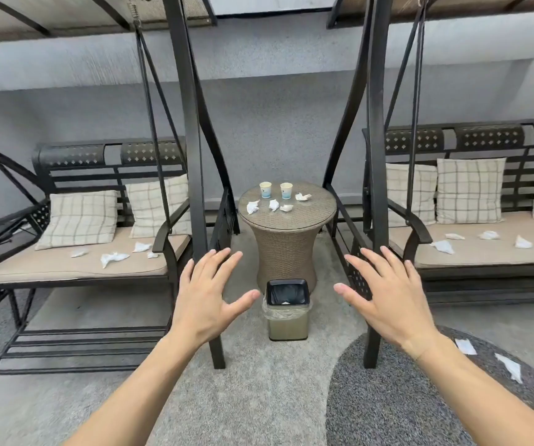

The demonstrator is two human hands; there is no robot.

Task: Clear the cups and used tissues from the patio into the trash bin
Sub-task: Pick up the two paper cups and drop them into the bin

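Note:
Two white paper cups, the left cup [265, 189] and the right cup [286, 190], stand on a round wicker table [286, 246] among several crumpled tissues [252, 207]. More tissues lie on the left swing seat [113, 258], on the right swing seat [442, 246] and on the dark rug [510, 367]. A small trash bin [287, 309] with a black liner stands on the floor in front of the table. My left hand [209, 297] and my right hand [384, 294] are held out on either side of the bin, fingers spread, holding nothing.
Two black metal swing benches with beige cushions and checked pillows [80, 218] flank the table. Their frame posts [194, 175] rise close to each hand. A grey wall [272, 123] closes the back. The round grey rug [420, 397] covers the floor at lower right.

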